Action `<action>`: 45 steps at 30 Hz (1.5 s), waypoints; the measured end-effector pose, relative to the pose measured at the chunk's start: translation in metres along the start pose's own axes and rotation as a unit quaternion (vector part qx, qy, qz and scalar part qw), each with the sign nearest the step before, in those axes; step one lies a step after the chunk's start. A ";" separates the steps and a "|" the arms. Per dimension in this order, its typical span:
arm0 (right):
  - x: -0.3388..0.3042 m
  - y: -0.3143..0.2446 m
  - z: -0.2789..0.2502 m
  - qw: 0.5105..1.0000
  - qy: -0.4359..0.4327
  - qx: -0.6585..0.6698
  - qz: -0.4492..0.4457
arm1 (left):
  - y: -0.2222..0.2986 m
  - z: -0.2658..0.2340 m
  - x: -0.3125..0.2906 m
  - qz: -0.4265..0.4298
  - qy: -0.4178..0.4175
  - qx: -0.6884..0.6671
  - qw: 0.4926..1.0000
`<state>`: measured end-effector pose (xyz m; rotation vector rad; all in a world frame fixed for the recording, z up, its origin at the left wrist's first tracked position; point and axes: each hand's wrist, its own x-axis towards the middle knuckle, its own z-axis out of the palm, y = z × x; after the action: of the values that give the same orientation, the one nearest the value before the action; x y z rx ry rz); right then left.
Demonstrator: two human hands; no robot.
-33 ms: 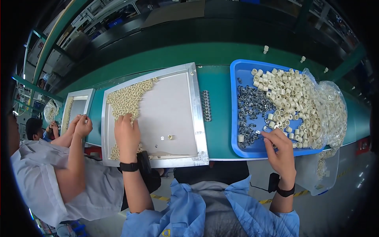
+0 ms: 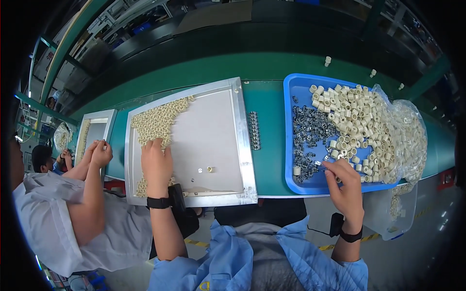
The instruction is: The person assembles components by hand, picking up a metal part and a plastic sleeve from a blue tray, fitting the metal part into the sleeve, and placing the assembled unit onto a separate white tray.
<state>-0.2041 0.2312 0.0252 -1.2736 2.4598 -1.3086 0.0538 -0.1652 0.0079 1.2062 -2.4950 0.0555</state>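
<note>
My left hand [image 2: 157, 165] is over a metal-rimmed tray [image 2: 246, 145], fingers bent down and drawn together at the edge of the packed cream rings [image 2: 154, 117]. What its fingertips hold, if anything, is hidden. At the near left of a blue tray [image 2: 288, 131], my right hand [image 2: 347, 189] pinches a small shiny metal part [image 2: 318, 163] between thumb and fingers. Beneath it lie loose dark metal parts [image 2: 310, 125] and a heap of cream cylinders [image 2: 352, 109]. One loose cream cylinder [image 2: 210, 169] and a small metal piece [image 2: 200, 170] rest on the framed tray's pale floor.
A strip of metal parts [image 2: 254, 131] lies between the trays on the green bench. A clear bag of cylinders [image 2: 409, 138] bulges over the blue tray's right end. Single cylinders [image 2: 327, 60] stand farther back. At left, a co-worker [image 2: 87, 213] sits by another framed tray [image 2: 110, 121].
</note>
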 end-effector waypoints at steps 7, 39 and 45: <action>0.005 -0.002 0.004 0.998 0.049 0.038 0.016 | -0.004 0.020 0.023 0.013 -0.047 0.012 0.999; -0.014 -0.067 -0.009 0.905 -0.039 0.419 -0.063 | 0.190 -0.059 -0.107 0.060 -0.391 -0.769 0.502; -0.010 -0.065 -0.004 0.920 -0.028 0.380 -0.086 | 0.189 -0.054 -0.100 0.117 -0.372 -0.742 0.545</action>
<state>-0.1579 0.2217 0.0717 -1.2683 1.5233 -1.9488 -0.0169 0.0398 0.0474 0.0022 -1.8337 -2.3346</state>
